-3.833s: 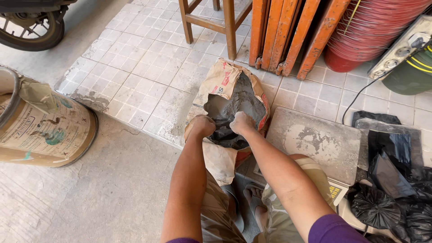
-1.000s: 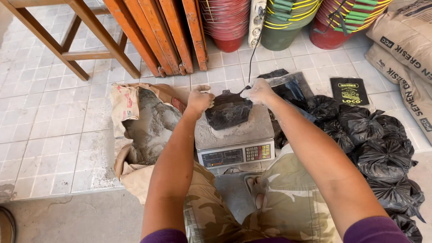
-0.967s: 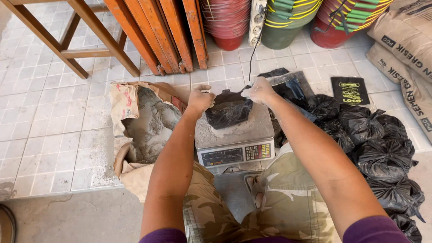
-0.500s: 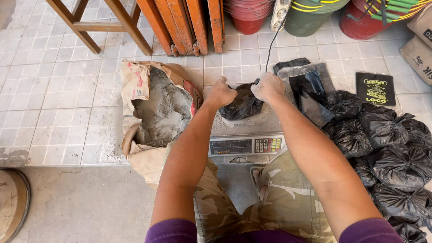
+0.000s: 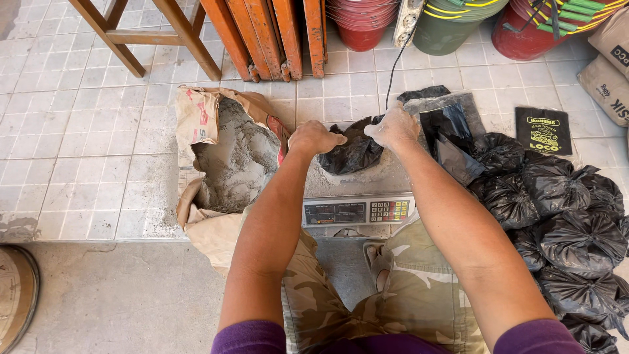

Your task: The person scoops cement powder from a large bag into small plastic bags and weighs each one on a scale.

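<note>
Left hand (image 5: 314,137): my fingers closed on the bag's (image 5: 354,152) left edge.
Right hand (image 5: 393,126): my fingers pinch its right edge.
Bag: black, on the scale (image 5: 357,211), at its far edge.
Sack (image 5: 229,157): open, left of scale.

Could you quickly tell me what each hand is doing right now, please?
Left hand: closed, grip on the black plastic bag that sits on the scale.
Right hand: closed, grip on the same bag's top edge.

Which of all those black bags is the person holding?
The black bag on the scale, gripped by both the left hand and right hand; the tied bags lie apart.
</note>
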